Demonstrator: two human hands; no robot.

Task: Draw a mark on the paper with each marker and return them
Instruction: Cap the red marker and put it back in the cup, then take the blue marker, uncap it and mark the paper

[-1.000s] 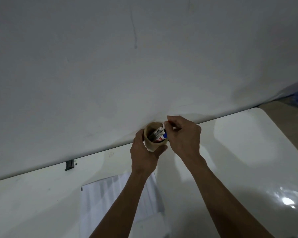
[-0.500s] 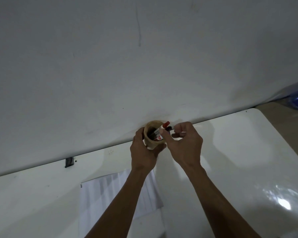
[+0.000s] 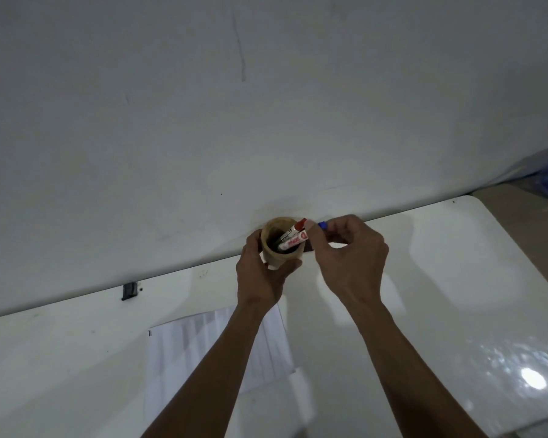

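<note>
A pale wall (image 3: 203,121) fills the upper part of the view, and below it runs the white bench (image 3: 456,295), glossy with a bright reflection at the right. A sheet of paper (image 3: 184,352) lies flat on the bench near the person, partly under the left forearm. At the back edge, close to the wall, the left hand (image 3: 260,276) wraps around a tan cup (image 3: 277,248), fingers curled on its side to steady it. A red-capped marker (image 3: 295,237) leans out of the cup with another beside it. The right hand (image 3: 351,260) pinches a blue-capped marker (image 3: 322,225) just beside the rim. This looks like the picking or returning step; which, I cannot tell. Next, the marker must either travel to the paper or slide down among the others.
</note>
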